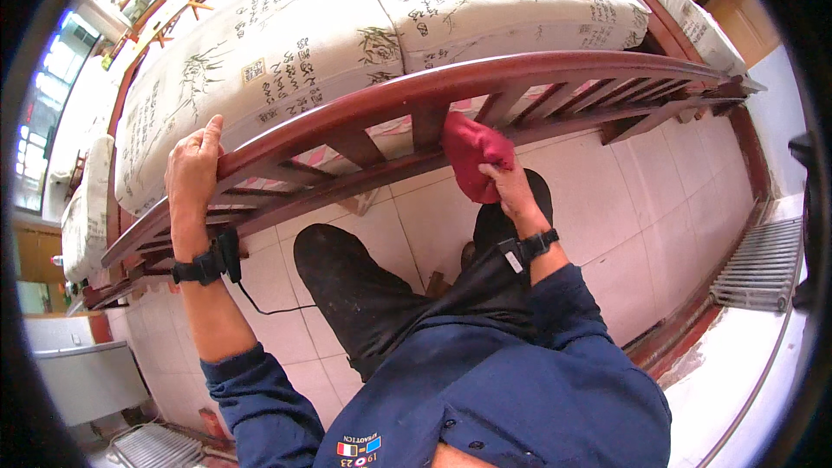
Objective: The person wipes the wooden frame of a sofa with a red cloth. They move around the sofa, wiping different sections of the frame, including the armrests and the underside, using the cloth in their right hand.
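Note:
My left hand point(193, 172) grips the curved top rail of a reddish-brown wooden sofa back point(364, 101), its thumb lying over the rail. A bunched red cloth point(471, 153) is in my right hand point(510, 185), held against the slats and lower side of the sofa back, right of a wide middle upright. The fingers of my right hand are partly hidden by the cloth. Behind the rail lie cream seat cushions point(325, 32) printed with bamboo and black characters. Each wrist wears a black strap with a small device.
Pale floor tiles point(585, 195) lie under my bent legs. A ribbed metal radiator point(757, 263) stands by the wall at right, another point(156, 447) at lower left. A white cabinet point(91, 380) is at left. Cushioned armrests flank the sofa, and a long table stands beyond at upper left.

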`<action>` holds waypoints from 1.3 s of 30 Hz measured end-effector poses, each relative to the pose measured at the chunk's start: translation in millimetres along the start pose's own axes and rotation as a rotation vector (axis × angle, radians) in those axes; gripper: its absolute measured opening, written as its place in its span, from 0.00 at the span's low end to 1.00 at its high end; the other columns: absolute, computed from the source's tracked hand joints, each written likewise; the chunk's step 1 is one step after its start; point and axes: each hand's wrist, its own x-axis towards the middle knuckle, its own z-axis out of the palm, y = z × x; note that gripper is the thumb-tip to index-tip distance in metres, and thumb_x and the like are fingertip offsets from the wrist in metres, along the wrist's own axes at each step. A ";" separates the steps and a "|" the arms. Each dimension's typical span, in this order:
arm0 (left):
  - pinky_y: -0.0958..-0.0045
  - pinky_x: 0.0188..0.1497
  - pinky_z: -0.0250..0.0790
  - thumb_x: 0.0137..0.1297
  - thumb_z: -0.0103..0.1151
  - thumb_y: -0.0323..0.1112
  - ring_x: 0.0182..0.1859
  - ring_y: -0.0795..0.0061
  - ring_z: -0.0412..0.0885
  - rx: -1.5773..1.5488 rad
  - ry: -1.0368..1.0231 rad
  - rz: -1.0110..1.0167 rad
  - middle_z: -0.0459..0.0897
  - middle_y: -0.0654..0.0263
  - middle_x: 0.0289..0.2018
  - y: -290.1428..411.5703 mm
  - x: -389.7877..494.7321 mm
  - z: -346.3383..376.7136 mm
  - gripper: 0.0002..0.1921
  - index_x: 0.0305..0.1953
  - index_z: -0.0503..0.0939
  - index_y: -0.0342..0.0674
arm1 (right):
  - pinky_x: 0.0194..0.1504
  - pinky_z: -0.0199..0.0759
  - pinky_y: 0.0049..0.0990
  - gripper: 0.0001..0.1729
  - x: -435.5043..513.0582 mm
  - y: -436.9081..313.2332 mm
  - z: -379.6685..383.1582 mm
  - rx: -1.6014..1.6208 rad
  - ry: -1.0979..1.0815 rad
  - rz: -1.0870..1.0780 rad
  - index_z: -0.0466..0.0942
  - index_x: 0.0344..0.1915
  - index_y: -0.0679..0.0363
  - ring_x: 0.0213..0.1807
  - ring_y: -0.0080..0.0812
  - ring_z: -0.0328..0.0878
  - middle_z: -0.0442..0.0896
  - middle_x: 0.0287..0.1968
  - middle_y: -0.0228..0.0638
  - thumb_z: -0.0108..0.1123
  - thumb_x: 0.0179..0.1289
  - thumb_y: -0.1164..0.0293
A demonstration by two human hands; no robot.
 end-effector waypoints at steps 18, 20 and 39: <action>0.59 0.38 0.69 0.77 0.50 0.64 0.29 0.60 0.75 -0.114 0.057 0.007 0.77 0.55 0.22 -5.1 -0.2 6.6 0.34 0.29 0.81 0.34 | 0.42 0.79 0.24 0.19 13.2 -95.9 13.9 -0.156 0.224 -0.527 0.77 0.61 0.58 0.42 0.24 0.84 0.85 0.49 0.30 0.67 0.73 0.74; 0.60 0.37 0.68 0.77 0.51 0.64 0.28 0.62 0.73 -0.110 0.069 0.015 0.76 0.56 0.21 -6.7 1.9 7.4 0.34 0.28 0.80 0.33 | 0.38 0.78 0.22 0.17 24.5 -85.0 15.0 -0.067 0.179 -0.424 0.77 0.60 0.54 0.37 0.21 0.81 0.84 0.45 0.26 0.66 0.74 0.73; 0.62 0.44 0.70 0.77 0.50 0.64 0.33 0.63 0.77 -0.120 0.015 0.070 0.78 0.57 0.25 -14.9 10.1 7.9 0.34 0.29 0.81 0.32 | 0.53 0.76 0.33 0.11 74.9 -2.3 -28.9 -0.535 0.175 -0.274 0.79 0.53 0.61 0.48 0.29 0.81 0.84 0.42 0.28 0.58 0.73 0.77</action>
